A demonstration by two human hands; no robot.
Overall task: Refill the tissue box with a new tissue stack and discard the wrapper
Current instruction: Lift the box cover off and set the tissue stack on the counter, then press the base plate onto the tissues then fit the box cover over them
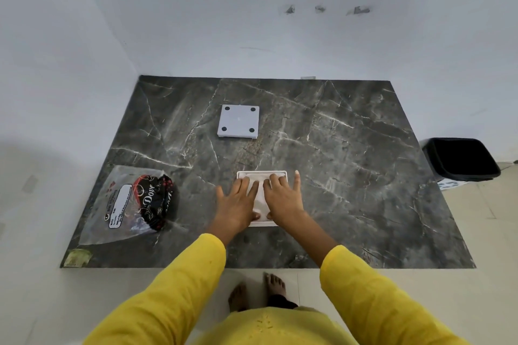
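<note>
A white square tissue box (281, 173) sits open near the front middle of the dark marble table, with a white tissue stack (260, 199) inside it. My left hand (236, 206) and my right hand (281, 199) lie flat on top of the stack, fingers spread, side by side. The box's white base panel (238, 121) with black round feet lies apart, farther back on the table. A clear plastic wrapper (134, 202) with black "Dove" printing lies at the front left of the table.
The marble table (350, 162) stands against white walls at the back and left. A black waste bin (462, 159) stands on the floor past the table's right edge. My bare feet (258, 291) are on the tiled floor at the table's front edge.
</note>
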